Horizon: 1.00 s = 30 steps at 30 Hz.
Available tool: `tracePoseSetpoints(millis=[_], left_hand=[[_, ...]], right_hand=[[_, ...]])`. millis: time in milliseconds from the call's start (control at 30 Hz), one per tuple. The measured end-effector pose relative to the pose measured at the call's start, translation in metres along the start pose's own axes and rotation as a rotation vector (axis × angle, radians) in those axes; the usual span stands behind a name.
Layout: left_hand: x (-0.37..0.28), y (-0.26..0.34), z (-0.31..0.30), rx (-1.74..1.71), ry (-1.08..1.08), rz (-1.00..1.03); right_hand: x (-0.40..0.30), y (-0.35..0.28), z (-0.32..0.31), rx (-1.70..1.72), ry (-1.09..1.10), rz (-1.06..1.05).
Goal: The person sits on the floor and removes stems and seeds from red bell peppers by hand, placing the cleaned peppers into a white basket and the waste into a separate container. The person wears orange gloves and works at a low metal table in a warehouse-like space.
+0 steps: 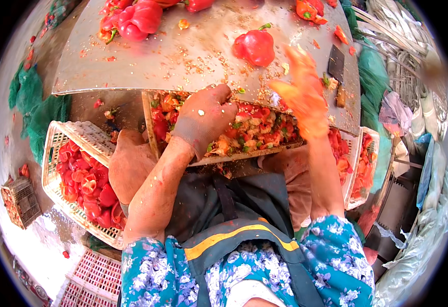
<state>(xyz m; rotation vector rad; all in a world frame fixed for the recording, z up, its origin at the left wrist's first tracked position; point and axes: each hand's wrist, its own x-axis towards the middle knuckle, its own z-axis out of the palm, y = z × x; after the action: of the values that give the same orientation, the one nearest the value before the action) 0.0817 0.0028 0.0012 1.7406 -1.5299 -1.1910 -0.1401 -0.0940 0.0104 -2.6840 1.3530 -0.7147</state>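
Observation:
My left hand, in a thin stained glove, hangs over a crate of pepper scraps at the near edge of the metal table. Its fingers curl under, so whatever lies beneath them is hidden. Blurred by motion, my right hand wears an orange-stained glove; its thumb stands apart from the fingers and nothing shows in it. This hand is above the table's near right part. A whole red bell pepper with a green stem sits beyond both hands. To the right lies a knife with a broad dark blade and a wooden handle.
More red peppers are piled at the table's far left. Seeds litter the metal. A white plastic basket of red pepper pieces stands at my left; another basket is at my right. Green netting hangs beside the table.

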Motion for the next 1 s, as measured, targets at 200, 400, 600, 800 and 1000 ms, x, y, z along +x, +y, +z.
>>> tracePoseSetpoints(millis=[200,400,600,800,1000], left_hand=[[0.003,0.005,-0.001,-0.241,-0.062,-0.031],[0.012,0.006,0.006,-0.483,0.013,-0.105],[0.019,0.012,0.005,-0.312,0.132,-0.052],[0.058,-0.013,0.015,-0.272,0.491,0.184],[0.093,0.05,0.027,-0.03,0.306,-0.166]], right_hand=[[0.076,0.035,0.079,-0.004,-0.078,0.018],[0.074,0.051,0.072,0.217,-0.07,0.086],[0.07,0.021,0.054,0.845,-0.002,0.615],[0.06,0.021,0.062,0.664,-0.208,0.392],[0.011,0.009,0.057,0.538,-0.12,0.357]])
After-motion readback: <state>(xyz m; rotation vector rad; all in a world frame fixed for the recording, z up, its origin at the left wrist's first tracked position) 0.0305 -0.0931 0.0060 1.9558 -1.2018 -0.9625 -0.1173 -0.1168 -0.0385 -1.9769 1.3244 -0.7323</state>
